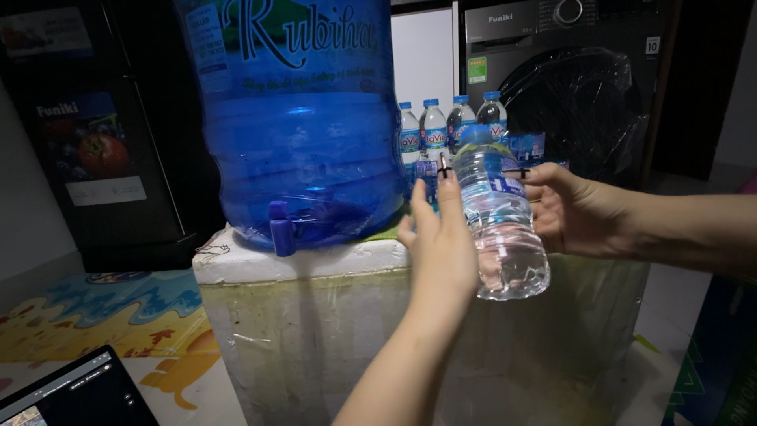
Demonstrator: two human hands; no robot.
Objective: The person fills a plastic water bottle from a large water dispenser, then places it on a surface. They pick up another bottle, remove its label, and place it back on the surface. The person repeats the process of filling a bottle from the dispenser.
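At the centre of the head view, a clear plastic water bottle [501,229] with a blue cap is held in the air between both hands, tilted slightly, cap end up and away from the camera. The left hand [441,244] is open, fingers extended upward, with the palm pressed against the bottle's left side. The right hand [572,209] comes in from the right, its fingers curled around the bottle's upper body just below the cap. The bottle appears filled with clear liquid.

Just left of the bottle, a large blue water jug [303,118] stands on a white foam box [315,315]; a blue tap [281,229] projects from the jug's lower front. Behind the hands, a row of small capped bottles [445,126] stands near the jug. A dark washing machine [568,79] sits further back at the right. A laptop [75,394] lies at the lower left on a colourful floor mat [102,312].
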